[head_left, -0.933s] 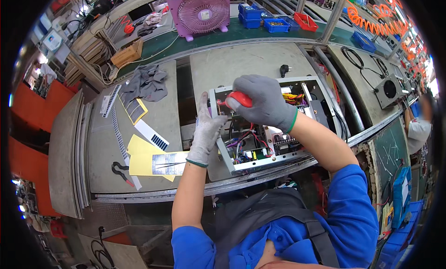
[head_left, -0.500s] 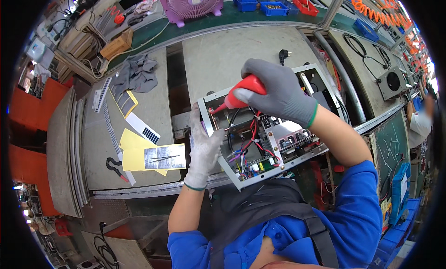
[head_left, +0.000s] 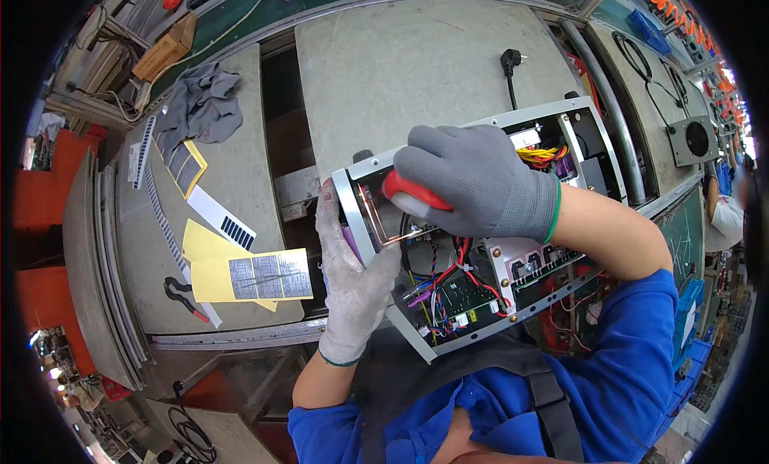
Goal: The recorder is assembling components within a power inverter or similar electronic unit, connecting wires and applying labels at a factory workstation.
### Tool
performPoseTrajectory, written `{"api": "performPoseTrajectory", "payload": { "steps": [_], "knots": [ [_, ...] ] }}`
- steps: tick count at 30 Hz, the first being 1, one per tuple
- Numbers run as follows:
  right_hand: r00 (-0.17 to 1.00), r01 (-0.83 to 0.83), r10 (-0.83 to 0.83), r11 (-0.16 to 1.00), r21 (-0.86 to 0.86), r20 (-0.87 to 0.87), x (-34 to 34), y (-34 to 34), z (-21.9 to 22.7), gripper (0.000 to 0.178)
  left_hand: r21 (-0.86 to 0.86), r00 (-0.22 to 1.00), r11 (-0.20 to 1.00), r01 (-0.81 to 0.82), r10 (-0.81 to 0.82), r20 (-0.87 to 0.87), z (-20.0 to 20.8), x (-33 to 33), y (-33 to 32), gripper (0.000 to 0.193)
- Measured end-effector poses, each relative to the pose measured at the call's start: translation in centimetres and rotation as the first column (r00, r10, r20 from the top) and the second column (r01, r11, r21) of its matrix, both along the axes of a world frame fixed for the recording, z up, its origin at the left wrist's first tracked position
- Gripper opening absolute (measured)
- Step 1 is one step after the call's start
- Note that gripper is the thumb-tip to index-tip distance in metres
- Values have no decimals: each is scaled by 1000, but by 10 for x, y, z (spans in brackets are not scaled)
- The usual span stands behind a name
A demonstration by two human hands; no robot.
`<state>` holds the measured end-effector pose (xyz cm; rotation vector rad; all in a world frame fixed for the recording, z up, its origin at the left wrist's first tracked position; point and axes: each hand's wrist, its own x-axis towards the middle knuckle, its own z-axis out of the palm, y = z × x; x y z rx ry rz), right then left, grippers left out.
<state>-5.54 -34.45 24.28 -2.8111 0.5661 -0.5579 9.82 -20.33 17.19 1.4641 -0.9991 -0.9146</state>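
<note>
An open metal equipment housing (head_left: 355, 216) sits at a slant on the bench before me, with circuit boards and colored wires (head_left: 465, 264) inside. My right hand (head_left: 485, 180), in a grey glove, is closed around a red squeeze bottle (head_left: 416, 193) over the housing's left end compartment. The fingers and the bottle's angle hide its tapered nozzle now. My left hand (head_left: 352, 292), in a whitish glove, grips the housing's left end wall, fingers outside and thumb near the inner edge.
Left on the bench lie yellow-backed label sheets (head_left: 268, 277), a grey cloth (head_left: 210, 108) and a black tool with a red handle (head_left: 184, 298). A black power plug (head_left: 510, 61) lies behind the housing. At right stand a metal panel with a round opening (head_left: 693, 141) and another person (head_left: 727, 216).
My view has tilted down and closer to the housing. The right hand has turned over, bringing the bottle lower into the left compartment. The left hand keeps its hold on the end wall.
</note>
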Motion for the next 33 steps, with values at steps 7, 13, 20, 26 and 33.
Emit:
{"api": "performPoseTrajectory", "payload": {
  "steps": [7, 13, 20, 26, 33],
  "knots": [
    [991, -129, 132, 989, -73, 28, -3, 0, -11, 24, 102, 1000, 994, -27, 28, -7, 4, -3, -5, 94],
    [981, -164, 170, 984, -73, 91, -12, 3, -12, 22, 31, 990, 998, -46, 42, 132, 1, -3, -6, 93],
    [979, -166, 179, 978, -129, 97, -13, 1, -22, 29, 34, 994, 998, -52, 55, -97, 15, -13, -9, 94],
    [978, -198, 203, 976, -94, 45, -16, 11, -13, 22, -17, 983, 1000, -20, 23, 181, 7, -9, -3, 93],
    [988, -155, 156, 985, -80, 16, -13, 5, -20, 22, 16, 989, 1000, -27, 29, -147, 30, -16, -8, 91]
  ]
}}
